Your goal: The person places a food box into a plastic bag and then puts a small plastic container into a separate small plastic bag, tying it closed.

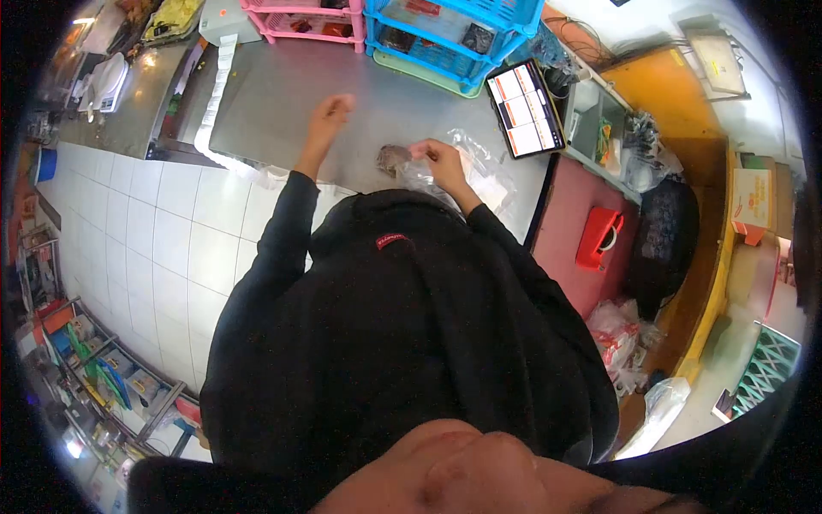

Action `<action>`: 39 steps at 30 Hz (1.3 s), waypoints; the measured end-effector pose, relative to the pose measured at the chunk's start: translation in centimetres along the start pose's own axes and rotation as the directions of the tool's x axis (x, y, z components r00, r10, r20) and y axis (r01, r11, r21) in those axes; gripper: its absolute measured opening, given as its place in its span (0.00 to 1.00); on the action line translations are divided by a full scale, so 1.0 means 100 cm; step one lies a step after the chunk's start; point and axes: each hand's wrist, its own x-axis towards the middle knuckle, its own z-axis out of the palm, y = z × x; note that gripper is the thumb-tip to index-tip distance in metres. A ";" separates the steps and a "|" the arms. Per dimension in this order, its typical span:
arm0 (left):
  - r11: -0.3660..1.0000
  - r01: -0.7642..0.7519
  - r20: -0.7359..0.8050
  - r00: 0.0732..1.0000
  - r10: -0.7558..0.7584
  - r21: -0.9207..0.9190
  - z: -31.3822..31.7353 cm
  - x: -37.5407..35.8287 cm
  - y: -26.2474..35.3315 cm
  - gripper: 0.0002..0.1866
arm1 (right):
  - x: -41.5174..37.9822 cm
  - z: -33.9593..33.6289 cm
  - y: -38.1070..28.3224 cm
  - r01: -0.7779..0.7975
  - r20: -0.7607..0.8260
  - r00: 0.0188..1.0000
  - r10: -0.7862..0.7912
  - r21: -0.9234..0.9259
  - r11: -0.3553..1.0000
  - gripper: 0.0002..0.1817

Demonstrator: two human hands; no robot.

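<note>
On the metal counter (274, 103), close to its front edge, a small dark brown item (393, 159) lies at a clear plastic bag (495, 178). My right hand (439, 161) is at the bag, just right of the brown item, its fingers curled together; what they pinch is too small to make out. Above the counter to the left, my left hand (329, 117) is raised, away from the bag, with its fingers bent and partly blurred. I cannot see whether anything is between them.
A long paper strip (216, 98) hangs from a white printer (229, 21) at the left. Blue stacked baskets (445, 38), a pink rack (308, 21) and a lit tablet (527, 109) stand at the back. A red object (597, 238) sits on the red surface at right.
</note>
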 end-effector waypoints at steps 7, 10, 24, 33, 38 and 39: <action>0.609 -0.551 0.543 0.810 0.223 0.571 0.080 -0.030 -0.010 0.31 | 0.017 -0.021 -0.024 -0.039 -0.175 0.984 0.029 -0.055 0.998 0.08; 0.225 -0.771 0.740 0.636 0.219 0.596 0.105 -0.030 -0.057 0.35 | -0.002 -0.040 -0.045 -0.041 -0.152 0.988 0.016 -0.164 0.986 0.10; 0.790 -0.442 0.151 0.895 0.419 0.424 0.062 -0.011 -0.061 0.34 | -0.078 -0.106 -0.045 -0.053 -0.358 0.913 -0.196 -0.579 0.813 0.11; 0.581 -0.734 0.673 0.629 0.389 0.350 0.090 -0.096 0.079 0.32 | -0.023 -0.056 -0.017 -0.278 -0.329 0.944 -0.006 -0.807 0.522 0.20; 0.730 -0.579 0.654 0.716 0.242 0.364 0.103 -0.091 0.050 0.17 | -0.032 -0.090 0.003 -0.043 -0.381 0.923 -0.049 -0.229 0.973 0.08; 0.845 -0.468 0.448 0.833 0.324 0.258 0.105 -0.090 0.070 0.15 | -0.044 -0.111 -0.003 -0.062 -0.382 0.922 0.069 0.030 0.998 0.07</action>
